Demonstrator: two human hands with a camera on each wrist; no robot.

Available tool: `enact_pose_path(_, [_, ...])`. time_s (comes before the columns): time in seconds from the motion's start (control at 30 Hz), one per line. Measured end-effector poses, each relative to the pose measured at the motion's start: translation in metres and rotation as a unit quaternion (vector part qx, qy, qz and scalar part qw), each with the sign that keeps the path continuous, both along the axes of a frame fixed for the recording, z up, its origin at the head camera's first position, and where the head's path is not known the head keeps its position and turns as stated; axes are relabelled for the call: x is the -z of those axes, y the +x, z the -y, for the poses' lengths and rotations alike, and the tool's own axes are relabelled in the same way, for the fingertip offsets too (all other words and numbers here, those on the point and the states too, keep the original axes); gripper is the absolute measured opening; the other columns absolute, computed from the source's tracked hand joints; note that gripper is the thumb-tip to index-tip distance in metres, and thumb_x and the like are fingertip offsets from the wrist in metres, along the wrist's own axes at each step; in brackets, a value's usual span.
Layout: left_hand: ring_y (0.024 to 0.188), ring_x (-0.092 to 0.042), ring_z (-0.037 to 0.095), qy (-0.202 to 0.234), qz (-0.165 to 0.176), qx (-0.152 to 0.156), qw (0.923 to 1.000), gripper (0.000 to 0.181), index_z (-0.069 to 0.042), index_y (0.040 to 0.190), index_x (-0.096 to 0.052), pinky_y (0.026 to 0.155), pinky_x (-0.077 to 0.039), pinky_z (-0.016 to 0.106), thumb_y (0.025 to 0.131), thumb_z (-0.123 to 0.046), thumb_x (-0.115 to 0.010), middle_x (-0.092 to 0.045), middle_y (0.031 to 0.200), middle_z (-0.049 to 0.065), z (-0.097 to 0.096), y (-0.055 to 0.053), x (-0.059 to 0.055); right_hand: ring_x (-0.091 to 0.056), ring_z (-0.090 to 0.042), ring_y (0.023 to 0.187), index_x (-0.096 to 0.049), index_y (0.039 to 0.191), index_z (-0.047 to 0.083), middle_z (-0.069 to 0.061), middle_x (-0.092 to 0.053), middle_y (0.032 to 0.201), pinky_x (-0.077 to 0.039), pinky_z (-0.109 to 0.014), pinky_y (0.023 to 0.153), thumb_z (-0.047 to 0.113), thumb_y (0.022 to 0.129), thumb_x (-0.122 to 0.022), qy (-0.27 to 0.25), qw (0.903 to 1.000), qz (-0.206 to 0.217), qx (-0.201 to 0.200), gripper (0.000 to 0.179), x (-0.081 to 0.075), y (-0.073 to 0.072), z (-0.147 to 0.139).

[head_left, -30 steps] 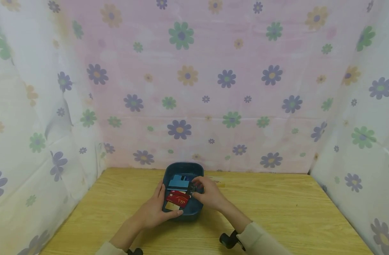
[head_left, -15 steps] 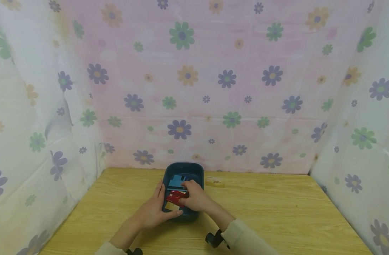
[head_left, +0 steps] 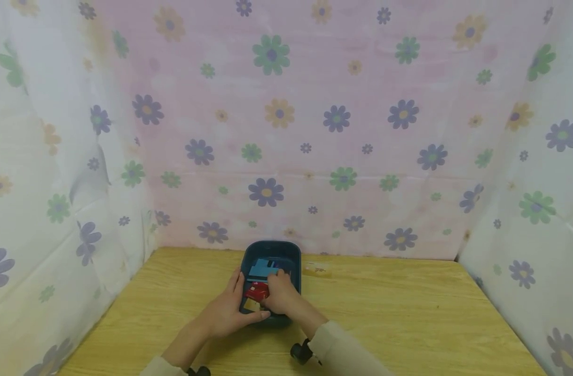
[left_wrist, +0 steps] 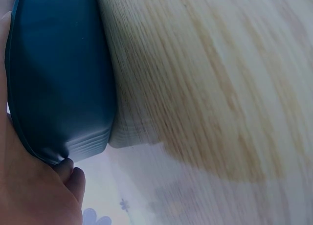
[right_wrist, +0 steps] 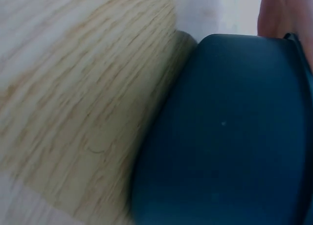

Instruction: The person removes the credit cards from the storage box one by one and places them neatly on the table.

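Note:
A dark blue plastic box stands on the table towards its back edge. My left hand grips it from the left, fingers along the side wall and thumb over the near rim; the left wrist view shows the hand at the box's wall. Inside lie a light blue card, a red card and a gold card. My right hand reaches in over the right half, fingers bent down beside the red card. I cannot tell whether they hold anything.
A pale yellowish card lies flat on the wooden table, just right of the box. A flowered curtain hangs behind the table and along both sides. Black wrist mounts sit below the sleeves.
My right hand has moved left and nearer from the box's right side, and it now covers part of the red card. My left hand keeps its hold on the box.

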State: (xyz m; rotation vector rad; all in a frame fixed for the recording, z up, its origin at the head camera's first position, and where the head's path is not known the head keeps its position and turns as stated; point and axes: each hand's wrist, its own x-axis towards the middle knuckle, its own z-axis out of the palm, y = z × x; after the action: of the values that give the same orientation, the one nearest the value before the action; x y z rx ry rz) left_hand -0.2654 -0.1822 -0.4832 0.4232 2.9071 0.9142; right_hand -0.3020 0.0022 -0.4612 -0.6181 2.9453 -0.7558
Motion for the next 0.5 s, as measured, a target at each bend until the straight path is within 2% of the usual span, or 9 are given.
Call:
enact_pose_path(0.1, [0.143,-0.04,0.046,-0.001,0.0,-0.002,1.0,0.123,0.003,0.162,-0.008,0.107,-0.044,0.057,0.085,-0.074,-0.066,0.004,0.171,0.018,-0.0004,-0.0008,0.0008,-0.056,-0.029,0.091,-0.066,0.098,0.001,-0.015,-0.057,0.102,-0.052,-0.049,0.091,0.017,0.077,-0.088,0.006,0.9999,0.005,0.008,0.035,0.0025,-0.002,0.0025])
enact_pose_path(0.2, [0.143,-0.041,0.046,-0.002,0.001,-0.003,1.0,0.123,0.003,0.162,-0.008,0.107,-0.044,0.057,0.085,-0.074,-0.066,0.004,0.171,0.019,-0.001,-0.001,0.0014,-0.056,-0.029,0.09,-0.067,0.094,0.002,-0.014,-0.058,0.1,-0.051,-0.051,0.093,0.017,0.076,-0.088,0.013,0.9998,0.007,0.014,0.032,0.005,-0.0039,0.0037])
enact_pose_path(0.33, [0.142,-0.042,0.045,-0.001,0.003,-0.003,1.0,0.123,0.002,0.163,-0.007,0.106,-0.045,0.057,0.086,-0.074,-0.065,0.004,0.171,0.018,-0.0013,0.0004,0.0006,-0.054,-0.028,0.087,-0.067,0.09,0.003,-0.014,-0.058,0.096,-0.052,-0.048,0.084,0.014,0.074,-0.087,0.015,0.9997,0.014,0.013,0.028,0.0072,-0.0058,0.0036])
enact_pose_path(0.5, [0.142,-0.042,0.046,0.005,0.001,-0.006,1.0,0.123,0.002,0.163,-0.007,0.106,-0.045,0.058,0.085,-0.073,-0.066,0.004,0.171,0.018,-0.0017,0.0025,-0.0033,-0.051,-0.027,0.085,-0.066,0.085,0.004,-0.012,-0.056,0.093,-0.049,-0.046,0.078,0.012,0.074,-0.086,0.005,0.9997,0.026,0.002,0.024,0.0054,-0.0064,0.0024])
